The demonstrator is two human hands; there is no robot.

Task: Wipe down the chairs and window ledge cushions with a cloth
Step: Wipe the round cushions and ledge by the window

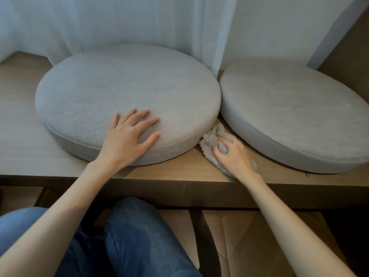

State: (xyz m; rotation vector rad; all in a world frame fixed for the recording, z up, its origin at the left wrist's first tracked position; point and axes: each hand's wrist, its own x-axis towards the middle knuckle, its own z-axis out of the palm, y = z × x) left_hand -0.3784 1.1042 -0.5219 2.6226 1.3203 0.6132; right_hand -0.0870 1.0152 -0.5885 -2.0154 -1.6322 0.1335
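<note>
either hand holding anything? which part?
Right hand grips the cloth at its bunched middle. Left hand lies flat on the left cushion, holds nothing.

A single wide-angle view from the person's head looks forward and steeply down, close above the wooden window ledge (24, 108). The left cushion (123, 82) and right cushion (289, 108) fill the middle, a white curtain (119, 21) the top, and denim-clad knees (135, 226) the bottom.
</note>
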